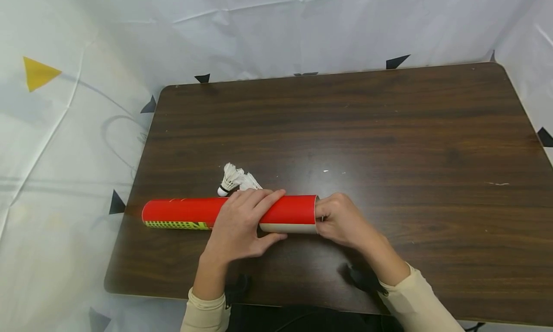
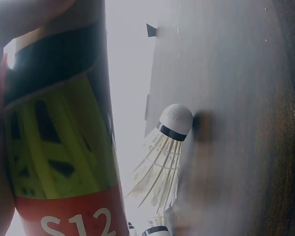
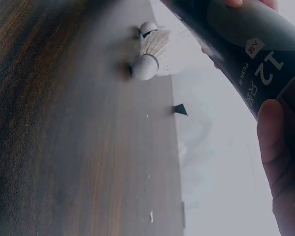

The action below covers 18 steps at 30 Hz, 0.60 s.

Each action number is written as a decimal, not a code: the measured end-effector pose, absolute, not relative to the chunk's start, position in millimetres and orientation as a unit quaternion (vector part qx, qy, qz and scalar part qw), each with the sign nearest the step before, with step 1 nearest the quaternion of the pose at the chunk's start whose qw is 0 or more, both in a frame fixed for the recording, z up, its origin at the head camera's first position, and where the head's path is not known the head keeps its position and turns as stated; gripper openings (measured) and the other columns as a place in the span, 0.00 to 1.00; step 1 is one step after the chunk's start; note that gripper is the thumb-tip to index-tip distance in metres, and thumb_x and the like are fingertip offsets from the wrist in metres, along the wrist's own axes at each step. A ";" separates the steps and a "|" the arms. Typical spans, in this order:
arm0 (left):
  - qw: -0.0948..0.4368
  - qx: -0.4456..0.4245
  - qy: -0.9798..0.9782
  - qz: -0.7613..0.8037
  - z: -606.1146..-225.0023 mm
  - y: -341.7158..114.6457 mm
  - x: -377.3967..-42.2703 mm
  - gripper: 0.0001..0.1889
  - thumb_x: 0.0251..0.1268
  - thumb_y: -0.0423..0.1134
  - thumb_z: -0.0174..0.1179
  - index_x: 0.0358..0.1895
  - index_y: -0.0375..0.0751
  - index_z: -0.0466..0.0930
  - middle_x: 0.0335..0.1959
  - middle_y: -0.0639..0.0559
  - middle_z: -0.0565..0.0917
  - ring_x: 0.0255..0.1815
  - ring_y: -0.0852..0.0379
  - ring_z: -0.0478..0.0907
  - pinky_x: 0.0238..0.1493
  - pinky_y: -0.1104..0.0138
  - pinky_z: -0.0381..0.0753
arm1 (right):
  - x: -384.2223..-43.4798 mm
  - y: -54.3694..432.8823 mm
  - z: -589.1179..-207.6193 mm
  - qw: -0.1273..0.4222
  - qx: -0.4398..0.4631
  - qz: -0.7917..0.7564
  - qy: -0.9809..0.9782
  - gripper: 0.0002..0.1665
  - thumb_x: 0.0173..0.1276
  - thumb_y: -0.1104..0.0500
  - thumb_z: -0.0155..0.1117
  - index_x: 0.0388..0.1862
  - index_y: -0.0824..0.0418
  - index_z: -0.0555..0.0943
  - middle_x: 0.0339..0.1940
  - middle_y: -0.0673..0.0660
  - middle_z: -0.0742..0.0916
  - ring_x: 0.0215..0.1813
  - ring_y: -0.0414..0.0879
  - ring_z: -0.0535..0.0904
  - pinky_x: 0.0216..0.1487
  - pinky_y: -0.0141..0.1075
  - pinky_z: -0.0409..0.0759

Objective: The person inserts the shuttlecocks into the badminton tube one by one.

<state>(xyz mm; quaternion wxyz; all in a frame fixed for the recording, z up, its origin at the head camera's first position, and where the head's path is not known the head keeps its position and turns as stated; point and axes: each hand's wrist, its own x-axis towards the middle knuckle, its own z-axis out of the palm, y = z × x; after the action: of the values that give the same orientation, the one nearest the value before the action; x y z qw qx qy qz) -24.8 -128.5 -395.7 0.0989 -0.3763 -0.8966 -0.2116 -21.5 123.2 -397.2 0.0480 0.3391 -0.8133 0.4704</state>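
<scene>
A long red shuttlecock tube [image 1: 181, 209] lies sideways along the front of the table. Over its middle my left hand [image 1: 242, 224] grips it, fingers across the top and thumb on the near side. My right hand [image 1: 345, 221] is at the tube's right mouth with fingertips inside, hidden from view; its thumb [image 3: 270, 130] lies by the rim. What those fingertips touch cannot be seen. Just behind the tube lie two white feather shuttlecocks; one shuttlecock [image 2: 175, 123] has a white cork with a black band, and the other shuttlecock [image 1: 249, 182] is partly covered by the tube and hand.
The dark wood-grain table [image 1: 367, 130] spreads out behind and to the right of the hands. A few small white scraps [image 1: 326, 171] lie on it. White sheeting [image 1: 268, 39] with black and yellow triangles hangs around the table's back and sides.
</scene>
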 end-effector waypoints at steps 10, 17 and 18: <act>0.096 -0.379 -0.895 -0.215 -394.7 -127.7 -25.5 0.44 0.46 0.61 0.71 0.70 0.53 0.70 0.54 0.54 0.80 0.53 0.54 0.77 0.53 0.57 0.74 | -19.4 132.3 -390.3 -0.019 0.335 0.523 -0.783 0.16 0.51 0.78 0.64 0.30 0.59 0.89 0.28 0.48 0.88 0.25 0.36 0.76 0.25 0.34 0.79; 0.101 -0.378 -0.894 -0.219 -395.2 -128.1 -25.2 0.43 0.46 0.61 0.70 0.69 0.52 0.71 0.53 0.55 0.80 0.52 0.54 0.77 0.53 0.58 0.74 | -36.9 156.5 -370.7 -0.076 0.319 0.580 -0.746 0.13 0.56 0.72 0.69 0.29 0.53 0.87 0.24 0.44 0.86 0.22 0.40 0.78 0.19 0.32 0.75; 0.101 -0.378 -0.894 -0.221 -395.5 -128.1 -25.1 0.43 0.46 0.61 0.70 0.69 0.52 0.71 0.53 0.55 0.80 0.52 0.55 0.77 0.53 0.58 0.74 | -42.1 158.8 -370.9 -0.078 0.306 0.595 -0.739 0.12 0.57 0.72 0.69 0.29 0.55 0.87 0.24 0.46 0.86 0.22 0.42 0.79 0.20 0.33 0.76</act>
<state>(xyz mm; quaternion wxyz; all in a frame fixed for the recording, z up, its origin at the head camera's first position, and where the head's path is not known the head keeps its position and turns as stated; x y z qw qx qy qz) -25.1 -128.1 -395.5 0.1009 -0.3776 -0.8936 -0.2207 -42.1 158.8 -370.9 -0.0781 0.3063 -0.7386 0.5955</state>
